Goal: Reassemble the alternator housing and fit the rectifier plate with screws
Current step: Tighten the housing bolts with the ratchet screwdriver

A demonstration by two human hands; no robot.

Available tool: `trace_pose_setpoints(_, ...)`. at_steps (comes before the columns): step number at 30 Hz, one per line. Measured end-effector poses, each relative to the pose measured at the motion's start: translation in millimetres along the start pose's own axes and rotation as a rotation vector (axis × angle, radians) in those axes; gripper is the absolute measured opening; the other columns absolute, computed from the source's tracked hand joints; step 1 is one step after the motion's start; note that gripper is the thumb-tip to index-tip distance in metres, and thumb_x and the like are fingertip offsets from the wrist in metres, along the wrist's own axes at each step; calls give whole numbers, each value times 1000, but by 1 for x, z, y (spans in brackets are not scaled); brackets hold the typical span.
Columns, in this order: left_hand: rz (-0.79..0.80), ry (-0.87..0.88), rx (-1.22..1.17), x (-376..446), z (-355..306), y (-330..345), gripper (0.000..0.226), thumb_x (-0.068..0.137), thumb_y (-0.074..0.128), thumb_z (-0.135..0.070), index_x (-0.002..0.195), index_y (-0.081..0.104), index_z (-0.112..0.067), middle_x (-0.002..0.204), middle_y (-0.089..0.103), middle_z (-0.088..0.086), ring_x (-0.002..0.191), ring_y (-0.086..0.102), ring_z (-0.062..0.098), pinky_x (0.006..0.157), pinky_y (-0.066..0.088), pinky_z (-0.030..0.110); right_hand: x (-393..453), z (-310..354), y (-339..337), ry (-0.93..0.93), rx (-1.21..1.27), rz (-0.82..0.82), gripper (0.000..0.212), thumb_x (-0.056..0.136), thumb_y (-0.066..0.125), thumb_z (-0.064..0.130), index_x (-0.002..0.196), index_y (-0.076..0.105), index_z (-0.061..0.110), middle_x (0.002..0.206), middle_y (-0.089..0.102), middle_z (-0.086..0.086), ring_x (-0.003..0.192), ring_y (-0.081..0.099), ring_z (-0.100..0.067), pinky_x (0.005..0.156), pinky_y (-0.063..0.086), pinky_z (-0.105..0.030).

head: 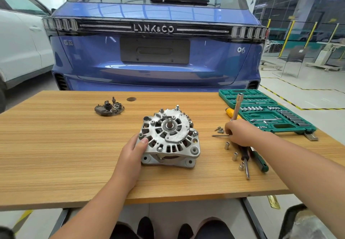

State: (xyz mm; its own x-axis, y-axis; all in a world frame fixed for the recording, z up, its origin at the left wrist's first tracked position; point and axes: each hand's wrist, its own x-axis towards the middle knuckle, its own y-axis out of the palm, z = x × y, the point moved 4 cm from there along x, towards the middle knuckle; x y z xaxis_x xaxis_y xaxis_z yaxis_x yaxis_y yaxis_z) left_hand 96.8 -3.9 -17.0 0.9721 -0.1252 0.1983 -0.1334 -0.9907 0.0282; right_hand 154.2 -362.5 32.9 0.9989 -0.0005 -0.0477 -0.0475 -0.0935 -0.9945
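Now, alternator (169, 136): it stands at the middle of the frame on the table (56, 145), shaft end up. It looks like cast metal, so I judge it heavy and stiff, not fragile, but the ribs are sharp.
Left hand (133, 151): it holds the left rim of the housing, thumb on top, fingers curled around the side. This seems a good place to hold, away from the shaft and the bearing.
Right hand (238, 132): at the right of the frame, fingers closed on a thin tool (235, 108) which stands up out of the fist.
Screws (220, 129): small and light, just left of the right hand; they can roll easily.
Rectifier plate (109, 107): upper left of the alternator, well apart, not yet fitted. Its small parts look delicate; better to take it by the edge.
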Motion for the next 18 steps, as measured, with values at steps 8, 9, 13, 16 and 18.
trace_pose_setpoints(8,-22,-92,-16,-4,0,0,48,84,44,-76,115,70,-52,118,74,-17,111,67,1,92,44,30,-21,21,-51,-31,493,-392,15,91,69,14,84,63,27,84,65,7,81,61,-13,68,48,-27)
trace_pose_setpoints(9,-52,-114,-17,-4,2,-2,45,79,43,-82,109,69,-60,113,73,-25,107,66,-5,92,43,28,-27,29,-60,-49,571,-442,16,91,71,15,83,64,27,84,66,8,82,63,-11,71,50,-27)
trace_pose_setpoints(13,-84,-176,-22,-4,9,-7,63,76,42,-87,116,72,-49,119,73,-18,117,64,4,106,42,35,-53,59,-97,-80,892,-679,14,86,78,17,81,68,26,82,70,8,81,67,-9,75,53,-28)
trace_pose_setpoints(16,-109,-155,-11,-5,6,-10,76,77,46,-82,135,64,-35,131,68,-16,129,57,8,113,38,38,-71,82,-119,-98,1135,-776,17,83,82,15,77,71,26,76,72,7,77,69,-11,75,57,-31)
trace_pose_setpoints(18,-83,-133,-17,-6,3,-10,69,79,49,-74,134,64,-34,129,69,-13,126,60,11,111,42,39,-81,99,-127,-147,1206,-760,17,82,83,13,77,72,26,75,74,6,77,70,-12,75,59,-32)
